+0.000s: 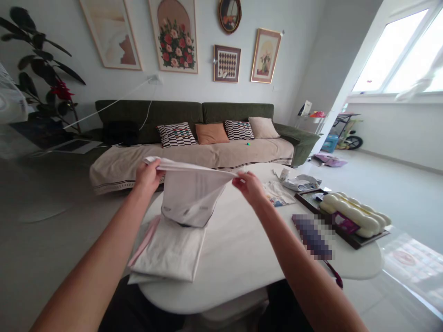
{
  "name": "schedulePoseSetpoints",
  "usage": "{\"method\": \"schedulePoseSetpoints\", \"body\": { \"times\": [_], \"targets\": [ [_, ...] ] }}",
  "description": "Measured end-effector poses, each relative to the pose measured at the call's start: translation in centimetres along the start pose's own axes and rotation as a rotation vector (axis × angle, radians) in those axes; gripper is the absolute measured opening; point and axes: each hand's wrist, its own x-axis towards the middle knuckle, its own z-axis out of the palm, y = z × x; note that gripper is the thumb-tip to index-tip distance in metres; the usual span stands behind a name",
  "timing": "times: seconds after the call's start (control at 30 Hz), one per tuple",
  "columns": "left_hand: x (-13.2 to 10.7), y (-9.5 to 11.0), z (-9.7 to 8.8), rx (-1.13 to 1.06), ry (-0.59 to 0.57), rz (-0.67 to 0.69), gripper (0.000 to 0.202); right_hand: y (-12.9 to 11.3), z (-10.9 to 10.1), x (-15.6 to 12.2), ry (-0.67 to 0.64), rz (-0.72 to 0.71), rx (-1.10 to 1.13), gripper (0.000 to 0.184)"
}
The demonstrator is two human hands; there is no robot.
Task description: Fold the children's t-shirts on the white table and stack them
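My left hand [148, 177] and my right hand [249, 188] pinch the top edge of a white cloth garment [190, 196] at two points, and it hangs between them over the table. Its lower part shows a dark-trimmed hem and touches or nearly touches a folded white garment stack [168, 249] below. That stack has a pink edge along its left side and lies on a white oval table [238, 244], close to the table's near left edge.
A dark tray [341, 233] holds a white bulbous cushion [353, 214] at the table's right. Printed cloth [278, 193] and packaging [299, 183] lie beyond my right hand. A pixelated patch [313, 236] covers something on the table. A green sofa [197, 124] stands behind.
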Motion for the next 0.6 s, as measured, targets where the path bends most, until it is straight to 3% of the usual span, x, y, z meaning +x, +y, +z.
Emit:
{"method": "schedulePoseSetpoints", "body": {
  "times": [0.1, 0.17, 0.27, 0.43, 0.5, 0.6],
  "targets": [
    [0.0, 3.5, 1.3, -0.100, -0.018, 0.174, 0.033, -3.3, -2.4, 1.5, 0.085, -0.149, 0.075, 0.014],
    [-2.2, 3.2, 1.2, -0.140, -0.035, 0.234, 0.031, -3.7, -4.5, 0.2, 0.109, -0.221, 0.100, 0.017],
    [-7.3, -1.4, 0.1, -0.135, -0.034, 0.138, 0.031, -0.9, -7.7, -3.9, 0.193, -0.128, 0.089, 0.025],
    [-17.5, -11.9, -2.7, 0.049, -0.111, -0.418, 0.036, 8.6, -13.2, -12.7, 0.400, 0.264, 0.077, 0.031],
    [-21.1, -14.3, -3.7, 0.150, -0.119, -0.541, 0.030, 11.9, -15.3, -15.8, 0.391, 0.434, 0.033, 0.033],
    [-24.5, -15.9, -4.9, 0.203, -0.143, -0.588, 0.027, 15.1, -18.0, -19.0, 0.352, 0.586, -0.024, 0.040]
  ]
}}
